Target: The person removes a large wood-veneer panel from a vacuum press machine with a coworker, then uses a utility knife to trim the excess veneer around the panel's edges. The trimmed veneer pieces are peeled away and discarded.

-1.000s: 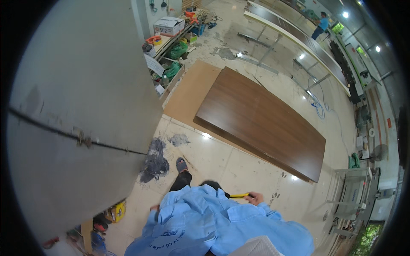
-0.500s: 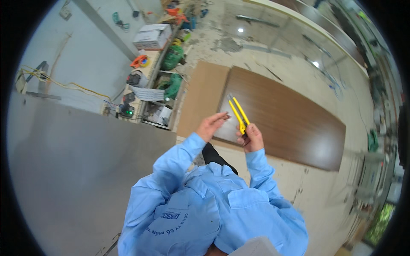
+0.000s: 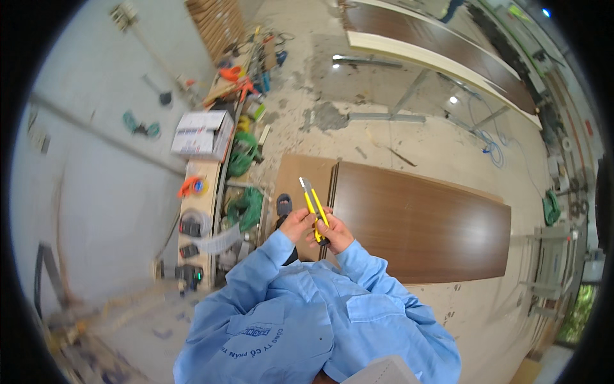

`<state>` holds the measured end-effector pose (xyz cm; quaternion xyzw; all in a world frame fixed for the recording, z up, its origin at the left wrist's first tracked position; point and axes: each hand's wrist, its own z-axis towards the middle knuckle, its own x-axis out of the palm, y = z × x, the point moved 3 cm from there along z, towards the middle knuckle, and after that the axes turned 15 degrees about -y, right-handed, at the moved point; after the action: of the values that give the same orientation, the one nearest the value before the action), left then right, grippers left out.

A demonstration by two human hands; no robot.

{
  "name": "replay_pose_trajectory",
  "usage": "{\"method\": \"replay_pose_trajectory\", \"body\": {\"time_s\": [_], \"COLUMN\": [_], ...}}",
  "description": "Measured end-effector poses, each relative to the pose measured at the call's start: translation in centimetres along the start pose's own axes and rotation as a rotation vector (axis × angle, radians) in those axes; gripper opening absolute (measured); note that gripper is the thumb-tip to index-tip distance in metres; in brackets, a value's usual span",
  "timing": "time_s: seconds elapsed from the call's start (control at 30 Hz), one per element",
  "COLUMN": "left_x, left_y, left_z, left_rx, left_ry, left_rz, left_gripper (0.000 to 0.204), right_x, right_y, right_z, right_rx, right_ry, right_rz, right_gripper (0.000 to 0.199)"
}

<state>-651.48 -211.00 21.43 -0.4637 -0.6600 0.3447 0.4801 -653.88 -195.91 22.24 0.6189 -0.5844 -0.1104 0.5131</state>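
The right grip (image 3: 336,235) is closed, the hold of the left grip (image 3: 296,224) hard to judge, near a glossy brown rectangular wood-grain panel (image 3: 422,224) and flat tan cardboard (image 3: 297,171); in the right sits a slim yellow utility knife (image 3: 312,203), silvery end (image 3: 304,184) pointing away.

Cluttered bench left, long table beyond

Along the wall (image 3: 83,128) on the left I see a bench (image 3: 201,169) bearing a white box (image 3: 203,133), with an orange tape dispenser (image 3: 190,187) just beside it. Nearer me, a black charger (image 3: 187,275) shows a green light. A paper sheet (image 3: 219,241) juts past the bench's edge, close to two green bags (image 3: 247,208). Farther off, beyond a grey patch (image 3: 327,116) on the floor (image 3: 441,144), I make out a long table (image 3: 384,46) carrying brown boards (image 3: 422,35); a blue hose (image 3: 491,151) lies looped near its legs.
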Motion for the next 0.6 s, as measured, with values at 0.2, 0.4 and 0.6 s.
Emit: {"method": "replay_pose_trajectory", "body": {"time_s": [0.2,0.4,0.6], "left_x": [-4.8,-10.2,-11.2], "left_y": [-3.6,-7.7,-8.0], "left_z": [14.9,30.5,46.7], "left_rx": [-0.102,-0.229,-0.26], "left_ry": [0.002,-0.065,-0.108], "left_rz": [-0.177,0.173,0.223], "left_gripper": [0.058,0.053,0.046], "right_x": [1.1,-3.2,-12.7], "right_y": [7.3,15.9,18.2], "right_z": [13.9,20.3,27.2], "right_rx": [-0.038,-0.274,-0.184], "right_ry": [-0.216,-0.436,-0.767], "right_rz": [0.039,0.086,0.044], "right_gripper": [0.03,0.045,0.057]}}
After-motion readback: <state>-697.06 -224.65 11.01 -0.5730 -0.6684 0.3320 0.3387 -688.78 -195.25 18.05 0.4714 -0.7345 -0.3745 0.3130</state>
